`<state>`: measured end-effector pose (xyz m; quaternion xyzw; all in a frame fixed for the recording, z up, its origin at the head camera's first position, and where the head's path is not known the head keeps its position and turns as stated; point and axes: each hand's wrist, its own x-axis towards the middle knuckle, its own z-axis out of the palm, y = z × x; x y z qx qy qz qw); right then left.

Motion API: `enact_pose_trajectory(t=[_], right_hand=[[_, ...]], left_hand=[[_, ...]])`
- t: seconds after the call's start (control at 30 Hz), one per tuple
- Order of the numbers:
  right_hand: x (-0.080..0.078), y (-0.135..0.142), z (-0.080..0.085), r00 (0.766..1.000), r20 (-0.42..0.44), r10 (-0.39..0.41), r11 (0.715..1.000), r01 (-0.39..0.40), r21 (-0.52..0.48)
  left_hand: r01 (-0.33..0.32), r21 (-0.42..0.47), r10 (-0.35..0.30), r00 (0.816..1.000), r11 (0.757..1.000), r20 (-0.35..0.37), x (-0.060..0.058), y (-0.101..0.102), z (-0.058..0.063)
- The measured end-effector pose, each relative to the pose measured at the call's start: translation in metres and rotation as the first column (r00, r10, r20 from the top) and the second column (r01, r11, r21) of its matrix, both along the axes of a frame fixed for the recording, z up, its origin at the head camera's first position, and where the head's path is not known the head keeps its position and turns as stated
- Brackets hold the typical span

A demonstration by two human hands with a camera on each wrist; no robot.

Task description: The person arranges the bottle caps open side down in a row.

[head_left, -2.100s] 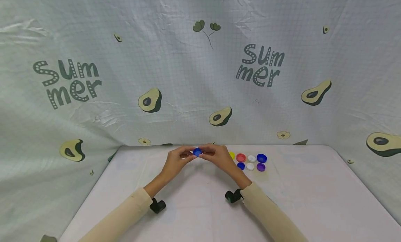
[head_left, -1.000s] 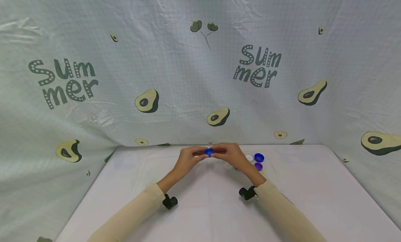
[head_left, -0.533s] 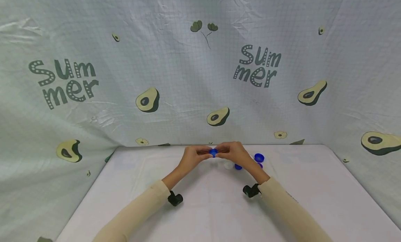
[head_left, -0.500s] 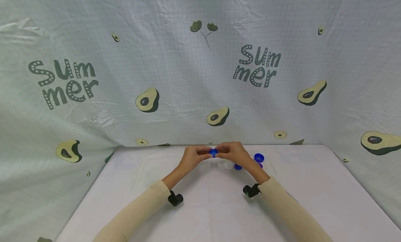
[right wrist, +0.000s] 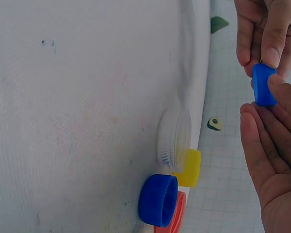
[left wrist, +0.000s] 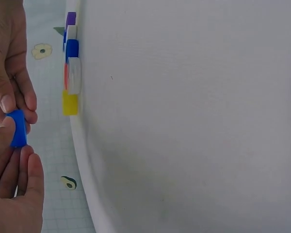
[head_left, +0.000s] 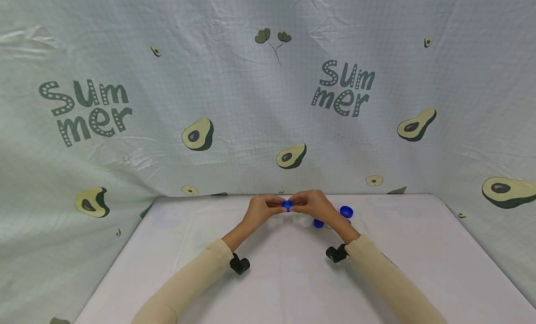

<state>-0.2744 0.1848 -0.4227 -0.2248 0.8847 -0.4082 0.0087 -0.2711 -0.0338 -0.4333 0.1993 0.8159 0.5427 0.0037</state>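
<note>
A blue bottle cap (head_left: 287, 205) is held up between both hands near the table's far edge. My left hand (head_left: 258, 211) pinches it from the left, the thumb lying on its face in the left wrist view. From the right, my right hand (head_left: 315, 205) pinches the same cap (right wrist: 264, 85) between thumb and fingers. Just beyond and below the right hand, a clear cap (head_left: 305, 222) and another blue cap (head_left: 318, 223) lie on the table, partly covered by the wrist. A yellow cap (right wrist: 191, 167) and a red cap (right wrist: 177, 216) show in the right wrist view.
A wider blue cap (head_left: 346, 212) lies to the right of the right wrist. A purple cap (left wrist: 71, 18) stands at the far end of the row in the left wrist view. Behind the white table (head_left: 268, 277) hangs a printed curtain (head_left: 243, 96).
Both hands have shifted to the right with the blue cap, and its hollow side has tilted. The right hand and forearm now cover several caps that showed earlier.
</note>
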Motion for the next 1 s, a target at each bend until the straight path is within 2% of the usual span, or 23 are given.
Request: enact_pose_trajectory(t=[0.2, 0.4, 0.63, 1.0], right_hand=[[-0.004, 0.002, -0.001, 1.0, 0.007, 0.019, 1.0, -0.019, -0.008], [-0.008, 0.005, -0.006, 0.999, 0.004, 0.034, 0.999, -0.034, 0.029], [-0.012, 0.007, -0.008, 0.999, 0.01, 0.037, 0.999, -0.037, 0.037], [-0.021, 0.01, -0.005, 0.998, 0.057, 0.034, 0.997, -0.038, 0.07]], left_hand=[[-0.004, -0.007, 0.005, 1.0, 1.0, 0.028, -0.002, 0.002, -0.001], [0.003, -0.001, -0.003, 0.999, 1.0, 0.05, -0.004, 0.004, -0.004], [0.006, -0.019, -0.005, 0.999, 1.0, 0.039, -0.006, 0.006, -0.004], [-0.01, -0.04, 0.013, 0.998, 0.999, 0.069, -0.013, 0.012, -0.004]])
